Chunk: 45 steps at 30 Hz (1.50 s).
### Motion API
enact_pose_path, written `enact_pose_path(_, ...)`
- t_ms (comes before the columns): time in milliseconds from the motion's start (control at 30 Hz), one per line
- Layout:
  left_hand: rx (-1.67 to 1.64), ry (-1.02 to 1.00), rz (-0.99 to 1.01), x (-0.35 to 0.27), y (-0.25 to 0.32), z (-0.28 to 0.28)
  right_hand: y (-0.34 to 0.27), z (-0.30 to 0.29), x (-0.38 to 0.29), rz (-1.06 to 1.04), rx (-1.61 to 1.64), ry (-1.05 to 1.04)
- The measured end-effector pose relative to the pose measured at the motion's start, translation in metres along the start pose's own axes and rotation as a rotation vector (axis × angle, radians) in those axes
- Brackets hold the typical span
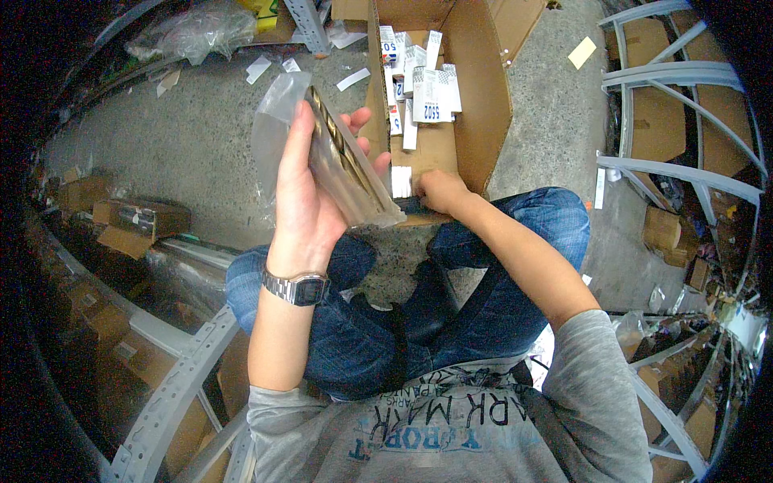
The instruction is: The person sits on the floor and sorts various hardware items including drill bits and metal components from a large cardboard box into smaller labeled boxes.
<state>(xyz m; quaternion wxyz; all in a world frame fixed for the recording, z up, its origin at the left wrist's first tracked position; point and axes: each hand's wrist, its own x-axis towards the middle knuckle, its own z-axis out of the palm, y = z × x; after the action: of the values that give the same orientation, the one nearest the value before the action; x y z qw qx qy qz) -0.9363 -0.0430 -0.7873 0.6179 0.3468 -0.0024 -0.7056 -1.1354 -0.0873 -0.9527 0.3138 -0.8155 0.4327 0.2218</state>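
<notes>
My left hand (311,187) holds a clear plastic bag of twist drill bits (347,157), brass-coloured and tilted, with the thumb across the bag and the fingers behind it. Inside the near end of an open cardboard box (483,102) is my right hand (444,192), its fingers bent down beside a small white item (401,182); whether they grip anything is hidden. Farther in, several small white printed boxes (432,93) lie in a loose heap against the left wall and on the bottom.
Grey metal shelving with cartons (655,121) stands on the right, and more shelving (181,386) is at the lower left. Paper scraps (353,79) lie on the concrete floor (199,139). An open carton (142,223) is at the left. Plastic wrap (193,36) lies at the upper left.
</notes>
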Motion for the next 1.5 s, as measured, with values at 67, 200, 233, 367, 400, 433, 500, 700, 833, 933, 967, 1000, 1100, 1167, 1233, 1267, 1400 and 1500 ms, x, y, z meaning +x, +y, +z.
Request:
enact_pose_path(67,-0.003,0.020,0.000,0.000,0.000,0.001,-0.004,-0.008,-0.001,-0.029,-0.007,-0.006)
enact_pose_path(200,-0.005,0.023,0.000,0.000,-0.001,0.001,-0.013,-0.018,-0.006,-0.056,-0.116,-0.011)
enact_pose_path(233,-0.005,0.021,0.001,0.000,-0.001,0.001,-0.013,-0.018,-0.007,-0.059,-0.161,-0.003)
enact_pose_path(367,-0.023,0.006,-0.007,0.000,-0.001,0.000,-0.011,-0.019,-0.004,-0.092,-0.144,0.020)
enact_pose_path(400,-0.017,0.010,-0.006,0.000,-0.001,0.000,-0.008,-0.017,-0.002,-0.115,-0.107,0.019)
enact_pose_path(433,-0.011,0.014,-0.004,0.000,-0.001,0.001,-0.005,-0.015,0.001,-0.139,-0.070,0.019)
enact_pose_path(500,-0.007,0.017,-0.005,0.000,-0.001,0.002,-0.004,-0.008,0.004,-0.239,0.033,-0.039)
enact_pose_path(700,-0.018,-0.007,-0.010,0.001,-0.001,-0.002,-0.004,-0.006,0.004,0.057,0.031,0.099)
enact_pose_path(833,-0.015,-0.011,-0.005,0.001,-0.002,-0.002,0.003,-0.001,0.000,0.223,-0.043,0.070)
enact_pose_path(933,-0.008,-0.008,0.003,0.001,-0.002,-0.001,0.007,0.004,0.007,0.199,-0.013,-0.019)
enact_pose_path(967,-0.007,-0.005,0.005,0.001,-0.002,-0.001,0.008,0.007,0.012,0.159,0.006,-0.058)
enact_pose_path(1000,-0.009,-0.004,0.005,0.002,-0.002,-0.001,0.010,0.009,0.018,0.120,0.024,-0.099)
enact_pose_path(1100,-0.013,-0.001,0.005,0.002,-0.002,-0.001,0.015,0.011,0.023,0.035,0.059,-0.166)
enact_pose_path(1167,-0.014,0.000,0.010,0.001,-0.002,-0.001,0.013,0.009,0.018,0.025,0.026,-0.165)
enact_pose_path(1233,-0.021,0.008,0.001,0.000,-0.002,-0.002,-0.002,-0.005,-0.001,0.054,-0.058,-0.137)
enact_pose_path(1267,-0.024,0.010,-0.005,0.000,-0.002,-0.002,-0.001,-0.005,-0.001,0.043,-0.053,-0.147)
enact_pose_path(1400,-0.008,-0.003,-0.003,0.001,-0.002,-0.002,0.000,-0.002,-0.001,0.043,-0.059,-0.130)
enact_pose_path(1500,0.008,0.001,0.012,0.001,-0.002,-0.002,-0.001,-0.001,-0.001,0.033,-0.072,-0.118)
